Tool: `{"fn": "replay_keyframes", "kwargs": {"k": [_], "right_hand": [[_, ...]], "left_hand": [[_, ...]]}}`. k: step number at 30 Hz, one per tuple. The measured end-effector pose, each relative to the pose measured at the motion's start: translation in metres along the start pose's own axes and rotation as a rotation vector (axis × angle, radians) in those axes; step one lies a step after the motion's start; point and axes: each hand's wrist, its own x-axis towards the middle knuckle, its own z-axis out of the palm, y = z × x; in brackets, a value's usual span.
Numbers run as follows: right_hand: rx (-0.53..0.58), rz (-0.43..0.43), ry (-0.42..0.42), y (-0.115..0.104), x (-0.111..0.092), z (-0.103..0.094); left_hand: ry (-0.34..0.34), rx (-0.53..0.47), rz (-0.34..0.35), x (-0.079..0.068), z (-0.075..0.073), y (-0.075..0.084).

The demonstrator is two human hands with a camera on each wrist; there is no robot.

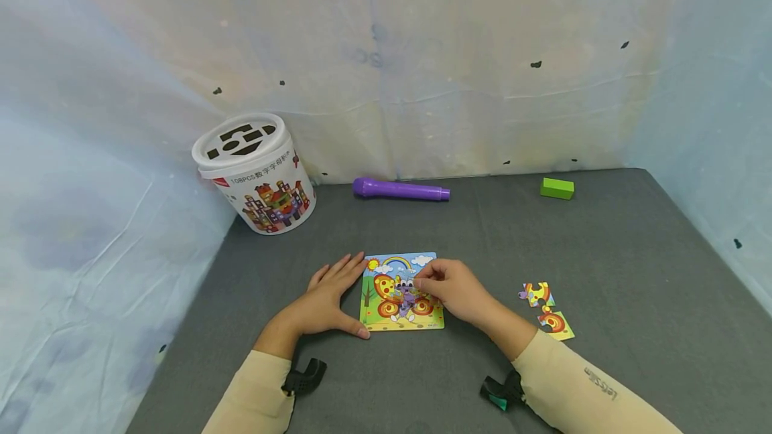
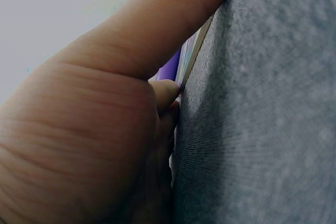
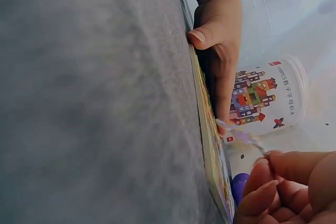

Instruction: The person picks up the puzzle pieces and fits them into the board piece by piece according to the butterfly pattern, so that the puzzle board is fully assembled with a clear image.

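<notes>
A square jigsaw puzzle board (image 1: 374, 320) with a butterfly picture, a rainbow and a sun lies flat on the grey table. My left hand (image 1: 328, 303) rests along its left side, fingers straight, with fingertips at the upper corner and thumb at the lower one. Between thumb and fingers, my right hand (image 1: 455, 290) pinches a puzzle piece (image 3: 244, 137) over the board's right half. In the right wrist view that piece is tilted above the board. Two loose puzzle pieces, one yellow and orange (image 1: 547, 292), the other with a red spiral (image 1: 563, 328), lie right of the right hand.
A white lidded bucket (image 1: 256, 176) printed with building blocks stands at the back left. Near the back edge lie a purple microphone-shaped stick (image 1: 401, 190) and a green block (image 1: 557, 188). Patterned sheeting (image 1: 422, 86) hangs behind the table and at its sides.
</notes>
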Motion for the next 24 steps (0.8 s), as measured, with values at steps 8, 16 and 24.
{"fn": "replay_keyframes", "kwargs": {"k": [8,16,24], "right_hand": [[-0.052,0.063,-0.039,-0.003,0.015,0.008],[-0.016,0.166,0.001,-0.006,0.024,0.011],[0.042,0.216,-0.13,-0.006,0.029,0.0]], "left_hand": [[-0.002,0.0,-0.006,0.001,0.0,0.002],[0.004,-0.008,0.002,0.0,0.0,0.002],[0.002,-0.008,-0.005,0.0,-0.001,0.002]]}}
